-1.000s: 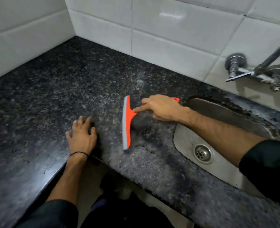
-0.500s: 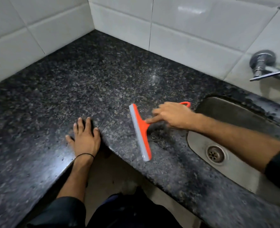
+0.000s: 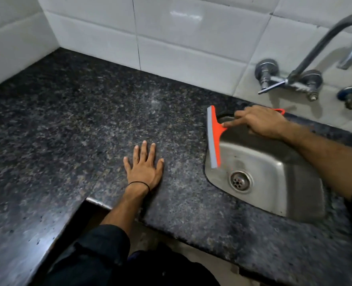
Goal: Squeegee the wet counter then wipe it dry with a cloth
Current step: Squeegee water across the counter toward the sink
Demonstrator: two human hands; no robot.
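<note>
An orange squeegee (image 3: 214, 134) with a grey rubber blade lies along the left rim of the steel sink (image 3: 278, 182), its blade hanging partly over the basin. My right hand (image 3: 262, 122) grips its handle, index finger stretched toward the blade. My left hand (image 3: 144, 168) rests flat, fingers spread, on the dark speckled granite counter (image 3: 78, 124) near the front edge. No cloth is in view.
A wall-mounted metal tap (image 3: 307, 58) curves over the sink at the upper right. White tiled walls (image 3: 171, 38) close the counter at the back and left. The L-shaped counter has an inner front corner just below my left wrist.
My right hand has dragged the squeegee to the right across the counter, from its middle to the sink's rim. My left hand has stayed flat on the counter.
</note>
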